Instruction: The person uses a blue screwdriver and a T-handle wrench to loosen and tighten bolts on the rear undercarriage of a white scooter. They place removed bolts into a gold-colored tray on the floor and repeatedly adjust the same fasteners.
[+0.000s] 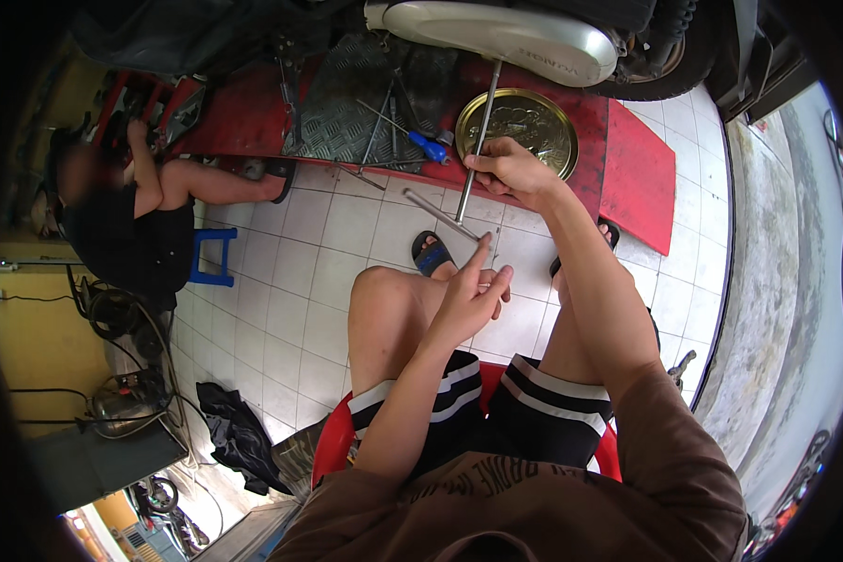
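My right hand [510, 170] grips the shaft of a long silver T-handle wrench [465, 197]. The far end of its shaft meets the lower edge of a silver engine cover [496, 42] on a motorcycle; the contact itself is too small to make out. Toward me, the crossbar slants above the floor. My left hand [473, 295] has its index finger stretched out at the crossbar's near end, the thumb apart and the other fingers partly bent. Whether that fingertip touches the bar, I cannot tell. Behind my right hand lies a round gold-coloured tray [572, 140].
A red platform [642, 178] with a dark tread plate carries a blue-handled screwdriver [428, 147] and several metal tools. At left, a person [126, 211] sits beside a blue stool [214, 258]. Hoses and a dark cloth [234, 436] lie at lower left. A tyre [665, 84] is at upper right.
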Motion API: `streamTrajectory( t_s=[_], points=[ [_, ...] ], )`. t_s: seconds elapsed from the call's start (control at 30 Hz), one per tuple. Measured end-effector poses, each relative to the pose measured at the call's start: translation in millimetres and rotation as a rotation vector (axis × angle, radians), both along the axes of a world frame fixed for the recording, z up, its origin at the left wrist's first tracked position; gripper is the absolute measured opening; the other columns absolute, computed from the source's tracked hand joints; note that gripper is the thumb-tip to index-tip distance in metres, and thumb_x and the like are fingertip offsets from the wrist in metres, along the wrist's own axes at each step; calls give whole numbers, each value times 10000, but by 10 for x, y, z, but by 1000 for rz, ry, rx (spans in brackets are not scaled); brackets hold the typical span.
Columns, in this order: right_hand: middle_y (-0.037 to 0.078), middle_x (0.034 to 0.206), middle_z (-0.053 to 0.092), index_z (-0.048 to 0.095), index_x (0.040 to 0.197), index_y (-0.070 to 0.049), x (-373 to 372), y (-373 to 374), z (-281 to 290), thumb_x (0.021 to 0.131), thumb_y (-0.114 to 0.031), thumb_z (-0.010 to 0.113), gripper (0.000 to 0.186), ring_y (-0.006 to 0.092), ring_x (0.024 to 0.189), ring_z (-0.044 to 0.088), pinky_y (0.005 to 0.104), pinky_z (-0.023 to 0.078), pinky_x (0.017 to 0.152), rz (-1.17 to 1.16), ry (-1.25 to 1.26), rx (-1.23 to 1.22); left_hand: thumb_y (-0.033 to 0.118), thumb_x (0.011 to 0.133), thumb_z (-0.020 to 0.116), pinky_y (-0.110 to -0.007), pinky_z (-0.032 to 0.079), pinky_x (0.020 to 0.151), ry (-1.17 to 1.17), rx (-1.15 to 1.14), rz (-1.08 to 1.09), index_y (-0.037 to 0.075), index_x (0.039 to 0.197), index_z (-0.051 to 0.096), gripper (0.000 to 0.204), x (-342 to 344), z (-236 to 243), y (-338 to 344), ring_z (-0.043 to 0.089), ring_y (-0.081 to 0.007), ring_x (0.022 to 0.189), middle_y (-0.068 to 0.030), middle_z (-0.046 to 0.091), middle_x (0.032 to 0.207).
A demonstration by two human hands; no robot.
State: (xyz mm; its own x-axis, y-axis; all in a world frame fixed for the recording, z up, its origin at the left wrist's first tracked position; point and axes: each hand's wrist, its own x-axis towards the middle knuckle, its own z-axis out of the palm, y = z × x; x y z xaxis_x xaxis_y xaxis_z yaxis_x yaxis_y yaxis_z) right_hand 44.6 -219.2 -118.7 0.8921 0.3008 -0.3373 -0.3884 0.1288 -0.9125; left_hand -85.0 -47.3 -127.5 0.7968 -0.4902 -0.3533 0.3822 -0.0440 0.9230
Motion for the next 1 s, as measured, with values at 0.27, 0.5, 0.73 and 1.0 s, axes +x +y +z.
streamTrajectory(
  t_s=[0.27, 0.5, 0.73, 1.0],
  points=[
    [-24, 573, 439, 588, 810, -39, 37, -6, -46, 926, -177, 606, 181, 78, 493, 345, 261, 269, 463, -50, 0, -1, 133, 966, 555, -183, 311, 463, -253, -24, -22, 127, 1540, -54, 837, 6, 68, 27, 419, -48, 532, -11, 503, 783],
    [-50, 552, 388, 570, 807, -35, 16, 41, -52, 928, -161, 600, 177, 69, 476, 292, 276, 217, 447, -92, 3, -52, 113, 995, 480, -181, 329, 475, -16, -160, 334, 105, 1537, 165, 627, 44, 243, 22, 405, -48, 543, -31, 497, 813],
    [-49, 582, 397, 513, 807, -66, 36, 9, -65, 953, -166, 578, 188, 58, 485, 289, 251, 206, 444, -74, 5, 25, 150, 965, 557, -185, 343, 423, 52, -31, 210, 137, 1549, 103, 739, 22, -58, 37, 481, -50, 520, -22, 596, 697],
    [-45, 585, 412, 518, 807, -69, 54, 27, -73, 957, -170, 573, 189, 56, 486, 300, 254, 218, 447, -77, 12, 31, 155, 975, 549, -211, 375, 452, -271, -24, -93, 79, 1518, 238, 630, 32, 27, 44, 472, -46, 511, -22, 574, 696]
  ],
)
